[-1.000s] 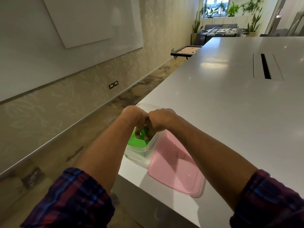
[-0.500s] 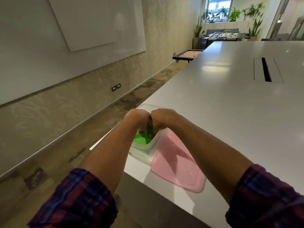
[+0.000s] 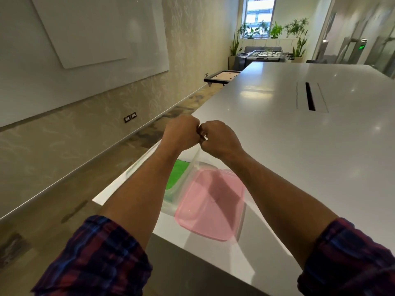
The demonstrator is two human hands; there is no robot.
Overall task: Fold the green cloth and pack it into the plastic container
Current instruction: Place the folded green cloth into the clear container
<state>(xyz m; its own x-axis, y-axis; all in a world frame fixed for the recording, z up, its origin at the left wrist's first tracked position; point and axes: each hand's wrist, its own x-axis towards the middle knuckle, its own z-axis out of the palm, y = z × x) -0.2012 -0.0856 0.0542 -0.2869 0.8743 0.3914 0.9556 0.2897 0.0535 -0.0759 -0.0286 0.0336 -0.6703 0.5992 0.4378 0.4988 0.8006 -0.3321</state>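
Note:
The green cloth [image 3: 178,175] lies inside the clear plastic container [image 3: 189,178], which stands at the near left corner of the table; my left forearm hides much of both. My left hand [image 3: 181,133] and my right hand [image 3: 220,138] hover above the container, lifted clear of it. Both are curled into fists, knuckles touching, with no cloth in them.
A pink lid [image 3: 210,205] lies flat on the white table [image 3: 288,146] right beside the container. A cable slot [image 3: 310,99] sits further back in the table. The table's left edge drops to the floor beside a wall with a whiteboard [image 3: 85,39].
Both hands have come up out of the container and left the green cloth lying in it. The camera has tilted up a little.

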